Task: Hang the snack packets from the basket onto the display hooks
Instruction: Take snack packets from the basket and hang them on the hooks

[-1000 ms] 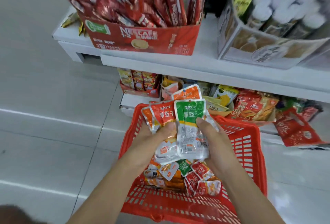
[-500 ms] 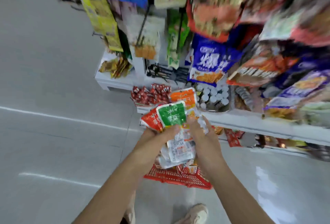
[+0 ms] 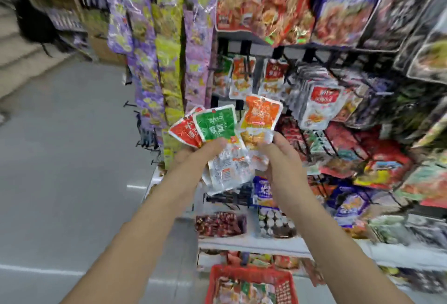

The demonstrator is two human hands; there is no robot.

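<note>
Motion blur smears the whole rack. The print on the hanging bags (image 3: 285,3) at upper right is unreadable, and the top and right edges cut them off. A green packet (image 3: 215,123) covers most of a red packet (image 3: 182,131). The left grip (image 3: 193,156) has its fingers hidden behind these, the right grip (image 3: 280,158) behind an orange packet (image 3: 262,112). The bottom edge crops the red basket (image 3: 251,277).

Open aisle floor (image 3: 60,146) left, hanging packets (image 3: 321,105) packed close ahead; basket (image 3: 251,273) below

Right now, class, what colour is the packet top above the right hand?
Orange; the packet in the right hand shows best in the head view.
</note>
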